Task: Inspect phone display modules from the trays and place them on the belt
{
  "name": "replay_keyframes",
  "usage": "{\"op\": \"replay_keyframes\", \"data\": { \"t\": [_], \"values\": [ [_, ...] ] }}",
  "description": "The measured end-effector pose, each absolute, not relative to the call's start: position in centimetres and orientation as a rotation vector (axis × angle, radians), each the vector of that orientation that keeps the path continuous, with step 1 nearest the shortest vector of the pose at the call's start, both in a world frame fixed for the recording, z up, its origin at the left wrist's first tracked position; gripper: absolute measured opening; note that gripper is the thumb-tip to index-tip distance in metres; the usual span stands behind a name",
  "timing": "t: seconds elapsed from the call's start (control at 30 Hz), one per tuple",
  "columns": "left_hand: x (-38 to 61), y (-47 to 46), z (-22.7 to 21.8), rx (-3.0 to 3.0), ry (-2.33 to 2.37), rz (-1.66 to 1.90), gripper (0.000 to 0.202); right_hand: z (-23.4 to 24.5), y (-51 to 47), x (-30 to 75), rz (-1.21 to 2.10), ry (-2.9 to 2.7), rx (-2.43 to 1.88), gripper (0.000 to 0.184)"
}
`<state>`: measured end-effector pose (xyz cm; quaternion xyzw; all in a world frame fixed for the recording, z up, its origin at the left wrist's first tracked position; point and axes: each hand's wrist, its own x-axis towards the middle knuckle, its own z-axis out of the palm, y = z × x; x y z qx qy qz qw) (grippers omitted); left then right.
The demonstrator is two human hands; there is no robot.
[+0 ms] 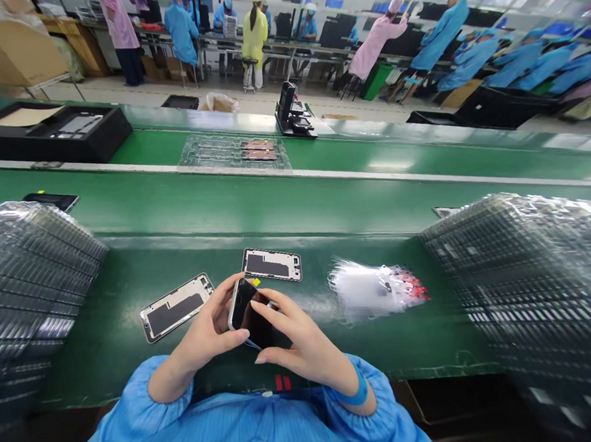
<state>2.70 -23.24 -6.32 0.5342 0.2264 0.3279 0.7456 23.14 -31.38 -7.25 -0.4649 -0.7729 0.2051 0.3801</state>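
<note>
Above the green bench, a smartphone (pixel 243 308) with a glossy dark face and silver edge is tilted between my two hands. A small yellow tab sticks up from its top. My left hand (pixel 208 333) is closed around the left end, thumb along the near edge. On the other side, my right hand (pixel 298 333) grips the right part, with fingertips on the dark face and the thumb below. Its fingers hide much of that end. Two phone back panels with inner sides up lie close by, one left (pixel 177 307) and one beyond the phone (pixel 272 265).
Tall stacks of transparent plastic trays flank me, left (pixel 38 263) and right (pixel 534 273). A bundle of white strips with red ends (pixel 374 288) lies right of my hands. Farther back are a part tray (pixel 211 153), a black fixture (pixel 294 114) and a black box (pixel 95 143).
</note>
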Motion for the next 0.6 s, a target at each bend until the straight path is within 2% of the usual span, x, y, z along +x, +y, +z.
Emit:
{"op": "replay_keyframes", "data": {
  "t": [0.6],
  "values": [
    [2.48,-23.40,-5.86,1.303,0.572,0.699,0.078,-6.96,-31.30,23.15,0.438,-2.003,-1.137,0.077]
  ]
}}
